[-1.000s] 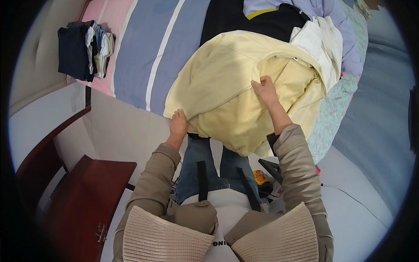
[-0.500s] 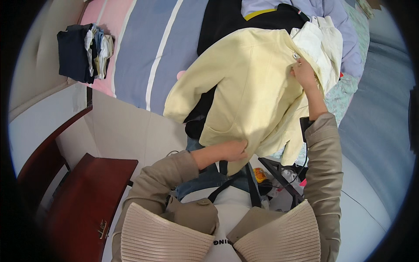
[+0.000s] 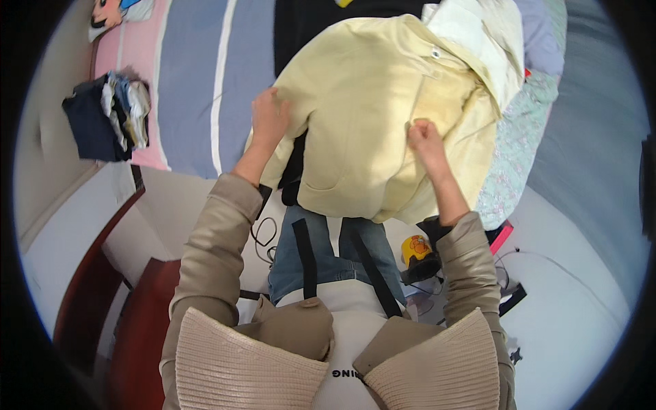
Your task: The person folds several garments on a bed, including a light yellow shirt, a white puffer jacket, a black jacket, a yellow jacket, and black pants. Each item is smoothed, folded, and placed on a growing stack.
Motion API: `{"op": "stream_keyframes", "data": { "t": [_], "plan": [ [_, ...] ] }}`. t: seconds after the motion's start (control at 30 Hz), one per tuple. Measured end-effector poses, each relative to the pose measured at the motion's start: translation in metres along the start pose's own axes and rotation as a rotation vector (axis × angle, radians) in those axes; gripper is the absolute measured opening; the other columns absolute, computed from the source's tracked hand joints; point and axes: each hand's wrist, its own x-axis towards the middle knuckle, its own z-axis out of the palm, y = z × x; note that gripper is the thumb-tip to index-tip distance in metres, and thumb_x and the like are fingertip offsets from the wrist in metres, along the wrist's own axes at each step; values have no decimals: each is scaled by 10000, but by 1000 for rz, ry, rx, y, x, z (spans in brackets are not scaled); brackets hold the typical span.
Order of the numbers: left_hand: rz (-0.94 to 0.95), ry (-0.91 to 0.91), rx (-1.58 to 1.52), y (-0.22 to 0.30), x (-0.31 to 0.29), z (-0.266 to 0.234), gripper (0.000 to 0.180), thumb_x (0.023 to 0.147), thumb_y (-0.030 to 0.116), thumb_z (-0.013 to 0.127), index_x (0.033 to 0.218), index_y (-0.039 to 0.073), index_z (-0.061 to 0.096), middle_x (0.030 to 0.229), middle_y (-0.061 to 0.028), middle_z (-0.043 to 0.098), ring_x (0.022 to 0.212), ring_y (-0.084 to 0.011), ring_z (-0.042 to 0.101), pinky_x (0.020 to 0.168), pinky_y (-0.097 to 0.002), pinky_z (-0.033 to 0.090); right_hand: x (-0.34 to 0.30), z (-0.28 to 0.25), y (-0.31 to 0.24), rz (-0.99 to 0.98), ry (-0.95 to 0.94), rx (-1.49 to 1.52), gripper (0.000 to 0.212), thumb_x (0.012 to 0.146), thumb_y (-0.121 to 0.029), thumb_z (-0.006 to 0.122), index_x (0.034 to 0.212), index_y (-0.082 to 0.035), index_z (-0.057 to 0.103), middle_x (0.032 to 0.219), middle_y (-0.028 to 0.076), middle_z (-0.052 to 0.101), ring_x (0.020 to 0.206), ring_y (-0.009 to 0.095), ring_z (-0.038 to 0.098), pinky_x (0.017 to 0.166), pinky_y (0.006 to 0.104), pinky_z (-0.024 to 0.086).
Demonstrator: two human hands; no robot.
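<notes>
Fabric of a pale yellow jacket [image 3: 355, 123] spreads over the near edge of a bed [image 3: 188, 102], right in front of the person, with its collar end pointing away and its hem hanging toward the person's jeans [image 3: 307, 246]. The right hand [image 3: 429, 142] is at the jacket's front edge, thumb and fingers closed together on the cloth in a narrow pinch. The left hand [image 3: 269, 117] is over the sleeve on the left, its fingers bent and blurred; whether they grip the sleeve or only pass beside it, I cannot tell. A small light tag [image 3: 436, 52] shows near the neckline. Beyond the jacket lies a black garment [image 3: 301, 27], part of which also shows in the gap between sleeve and body. A white garment [image 3: 478, 27] touches the collar at the upper right, and lavender cloth [image 3: 543, 34] lies beside it. Mint floral fabric [image 3: 523, 137] covers the bed's right side. Well apart on the left, a stack of folded clothes [image 3: 92, 123] rests on the pink part of the bed, near a cartoon-printed cushion [image 3: 116, 12]. Red-brown furniture [image 3: 147, 335] stands at the lower left.
</notes>
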Motion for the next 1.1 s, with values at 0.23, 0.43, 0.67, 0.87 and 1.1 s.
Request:
{"op": "stream_keyframes", "data": {
  "t": [0.23,0.43,0.67,0.87,1.1],
  "plan": [
    [197,-113,-215,92,5,1,219,794,43,584,1003,3,532,1032,-151,562,960,-316,520,838,-374,419,-35,-63,57,79,342,194,227,889,-204,505,991,-4,537,877,67,604,785,123,573,684,253,477],
    [-120,-573,-633,174,27,23,193,912,178,502,976,4,552,918,-48,596,830,-145,578,731,-265,468,-29,-78,122,222,256,43,274,860,-295,548,961,-41,532,811,38,572,709,110,542,631,250,461],
    [-387,-891,-842,266,66,60,354,935,335,427,1034,10,528,973,-65,579,903,-145,562,795,-272,449,-39,-38,114,145,266,-234,351,739,-193,641,972,21,490,898,177,532,882,297,518,788,365,427],
    [-572,-1041,-829,330,91,104,523,928,471,383,1132,-5,461,1089,-102,536,991,-183,537,828,-332,439,-59,-32,124,233,198,28,352,734,-160,618,980,28,452,914,208,512,890,380,529,765,436,428],
    [-666,-768,-739,352,112,161,345,883,361,540,935,20,561,879,-92,599,765,-161,571,678,-298,469,-116,-31,107,-118,254,-401,314,787,-87,551,1076,-9,457,904,171,505,766,346,570,627,421,489]
  ]
}}
